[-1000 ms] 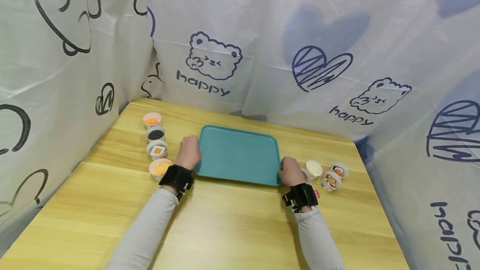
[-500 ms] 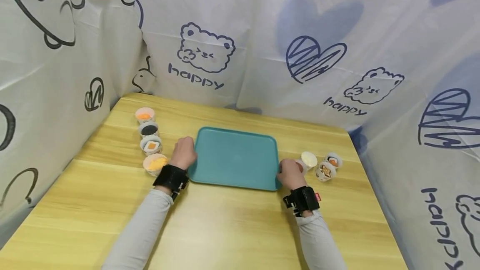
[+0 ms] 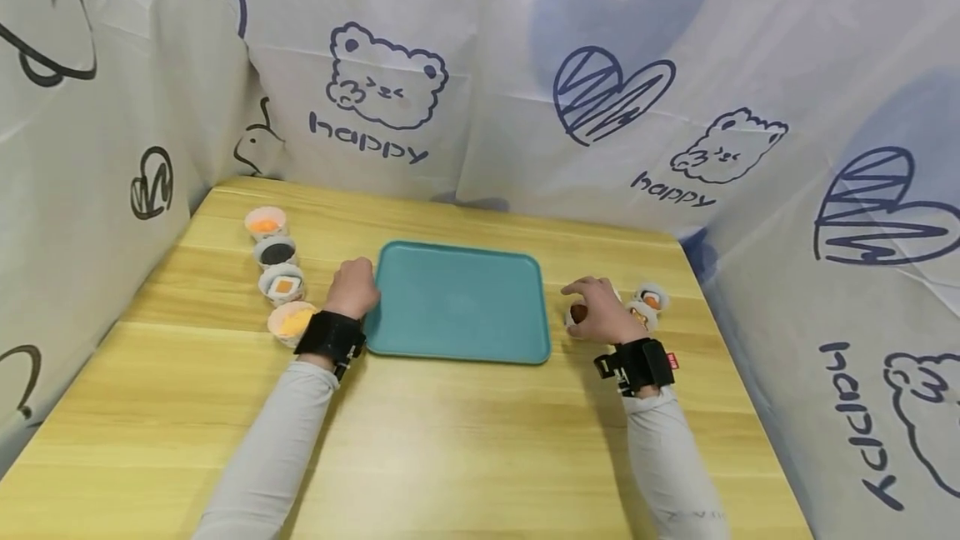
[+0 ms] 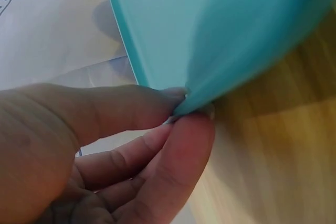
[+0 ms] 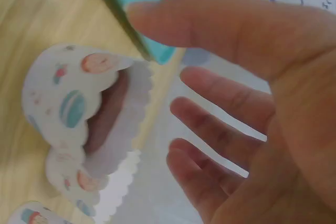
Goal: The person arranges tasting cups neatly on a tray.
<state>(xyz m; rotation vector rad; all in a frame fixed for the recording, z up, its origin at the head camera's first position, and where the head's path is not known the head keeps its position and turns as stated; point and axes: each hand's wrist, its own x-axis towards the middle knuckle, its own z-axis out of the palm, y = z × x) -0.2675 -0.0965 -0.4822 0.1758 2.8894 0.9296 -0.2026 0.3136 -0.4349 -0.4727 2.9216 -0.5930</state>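
A teal rectangular tray lies flat on the wooden table. My left hand pinches its left edge, thumb over the rim and fingers beneath in the left wrist view. On the other side, my right hand hovers with spread fingers over a paper cup with a brown filling. The right wrist view shows that same printed cup beside the fingers, its scalloped rim apart from them. Behind the right hand, a star-topped cup and a pale-filled cup are partly hidden.
Along the table's left stand an orange-filled cup, a black-topped cup, a cup with an orange square and a yellow-filled cup. Another small cup stands at far right. Printed white cloth hangs around the table.
My right hand has let go of the tray's right edge, opened and moved right and away from me to the cups. The left hand keeps its pinch. The head view has shifted.
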